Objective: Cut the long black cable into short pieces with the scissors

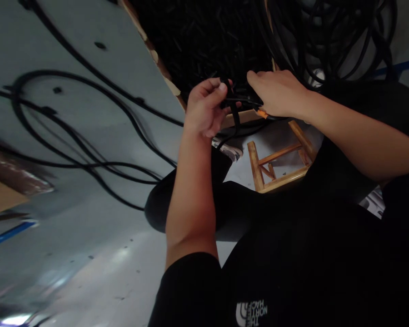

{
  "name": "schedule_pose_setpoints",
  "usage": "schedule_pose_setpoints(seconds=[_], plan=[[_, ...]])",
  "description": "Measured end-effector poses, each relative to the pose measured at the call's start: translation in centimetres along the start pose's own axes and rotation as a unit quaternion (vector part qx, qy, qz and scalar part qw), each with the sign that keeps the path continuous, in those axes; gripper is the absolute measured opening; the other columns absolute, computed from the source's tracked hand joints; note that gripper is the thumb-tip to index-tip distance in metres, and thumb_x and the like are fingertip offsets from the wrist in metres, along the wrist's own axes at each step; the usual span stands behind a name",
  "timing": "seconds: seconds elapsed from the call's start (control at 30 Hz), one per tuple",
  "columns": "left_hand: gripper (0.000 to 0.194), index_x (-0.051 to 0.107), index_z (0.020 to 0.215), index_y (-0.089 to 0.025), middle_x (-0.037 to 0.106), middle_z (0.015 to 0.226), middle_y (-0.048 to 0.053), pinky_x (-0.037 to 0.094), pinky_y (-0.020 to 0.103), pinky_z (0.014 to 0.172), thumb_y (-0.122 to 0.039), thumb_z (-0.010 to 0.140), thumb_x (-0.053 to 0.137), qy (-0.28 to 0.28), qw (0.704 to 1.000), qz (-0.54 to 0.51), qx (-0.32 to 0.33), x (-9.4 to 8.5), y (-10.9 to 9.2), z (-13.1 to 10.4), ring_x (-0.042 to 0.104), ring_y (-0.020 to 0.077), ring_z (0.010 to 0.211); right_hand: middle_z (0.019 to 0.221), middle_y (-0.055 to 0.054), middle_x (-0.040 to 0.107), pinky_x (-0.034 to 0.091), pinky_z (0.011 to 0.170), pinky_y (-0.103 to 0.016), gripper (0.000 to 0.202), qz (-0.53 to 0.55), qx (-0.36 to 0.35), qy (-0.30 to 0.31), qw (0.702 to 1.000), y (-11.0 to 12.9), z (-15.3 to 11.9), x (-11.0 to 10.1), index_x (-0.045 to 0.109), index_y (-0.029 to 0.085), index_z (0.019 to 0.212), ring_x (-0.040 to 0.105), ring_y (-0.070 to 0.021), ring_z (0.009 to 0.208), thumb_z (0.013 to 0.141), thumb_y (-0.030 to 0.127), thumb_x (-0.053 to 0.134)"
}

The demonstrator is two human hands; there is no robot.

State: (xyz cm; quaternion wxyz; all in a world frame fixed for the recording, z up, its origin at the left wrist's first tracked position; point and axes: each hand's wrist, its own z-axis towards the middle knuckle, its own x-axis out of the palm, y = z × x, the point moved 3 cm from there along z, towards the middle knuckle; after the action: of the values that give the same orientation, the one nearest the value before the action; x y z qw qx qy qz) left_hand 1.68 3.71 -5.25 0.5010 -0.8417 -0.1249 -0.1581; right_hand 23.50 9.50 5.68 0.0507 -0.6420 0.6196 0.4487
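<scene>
Between the thumb and fingers of my left hand [207, 104] is a black rubber strip [236, 116], which hangs down over the near edge of a cardboard box [247, 118]. My right hand [279, 93] is closed around a slim scissors-like hand tool [263, 113] with black and orange on its handle. The tool's dark front end points left and meets the strip close to my left fingertips. Its exact shape is hard to make out against the dark background. Beneath both hands, the box holds many short black pieces [204, 41].
Long black strips [78, 81] loop across the grey floor at left. A tangled coil of black strip [327, 36] lies at upper right. A small wooden stool [282, 156] stands between my legs and the box. Blue tape-like lines [402, 67] show at the right and left.
</scene>
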Motion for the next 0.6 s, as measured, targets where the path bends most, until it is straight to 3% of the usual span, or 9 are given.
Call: schedule_pose_setpoints(seconds=[0.13,0.27,0.33,0.5,0.6], plan=[[0.067,0.066,0.115,-0.023,0.074,0.124,0.004,0.062,0.048,0.109,-0.059,0.076,0.107,-0.006,1.000,0.027,-0.003,-0.5,0.7,0.4,0.068,0.0250,0.116,0.122,-0.009,0.087,0.060,0.096,-0.048,0.039,-0.025,-0.010,-0.011,1.000,0.0,-0.1,-0.2,0.072,0.035,0.130,0.073,-0.0414,0.135,0.091,0.036,0.071],[0.055,0.063,0.117,-0.028,0.077,0.119,0.006,0.064,0.042,0.094,-0.073,0.096,0.084,-0.027,0.995,0.096,-0.027,-0.6,1.7,0.1,0.075,0.0277,0.116,0.131,-0.015,0.084,0.059,0.094,-0.049,0.037,-0.045,0.007,-0.015,0.999,0.1,-0.1,-0.8,0.071,0.029,0.130,0.077,-0.0438,0.128,0.093,0.033,0.067],[0.053,0.061,0.115,-0.029,0.077,0.106,0.006,0.063,0.040,0.088,-0.075,0.097,0.079,-0.026,0.993,0.113,-0.023,-0.2,2.2,0.0,0.079,0.0269,0.106,0.133,-0.016,0.083,0.059,0.093,-0.048,0.034,-0.038,0.024,-0.015,0.999,0.0,-0.1,-0.9,0.071,0.029,0.129,0.077,-0.0432,0.128,0.095,0.033,0.066],[0.050,0.059,0.106,-0.028,0.073,0.089,0.002,0.057,0.032,0.072,-0.070,0.096,0.083,-0.046,0.982,0.169,0.078,1.5,2.2,-0.4,0.075,0.0205,0.081,0.129,-0.014,0.084,0.058,0.087,-0.045,0.030,0.005,0.020,-0.003,1.000,-0.6,0.9,-0.2,0.072,0.030,0.122,0.079,-0.0399,0.121,0.095,0.042,0.072],[0.044,0.060,0.099,-0.024,0.067,0.081,0.000,0.053,0.027,0.067,-0.065,0.103,0.078,-0.050,0.979,0.193,0.033,2.8,1.6,-0.8,0.073,0.0181,0.077,0.121,-0.012,0.086,0.057,0.082,-0.039,0.034,0.039,0.010,0.008,0.999,-0.9,1.4,0.4,0.071,0.029,0.119,0.081,-0.0364,0.115,0.091,0.044,0.079]])
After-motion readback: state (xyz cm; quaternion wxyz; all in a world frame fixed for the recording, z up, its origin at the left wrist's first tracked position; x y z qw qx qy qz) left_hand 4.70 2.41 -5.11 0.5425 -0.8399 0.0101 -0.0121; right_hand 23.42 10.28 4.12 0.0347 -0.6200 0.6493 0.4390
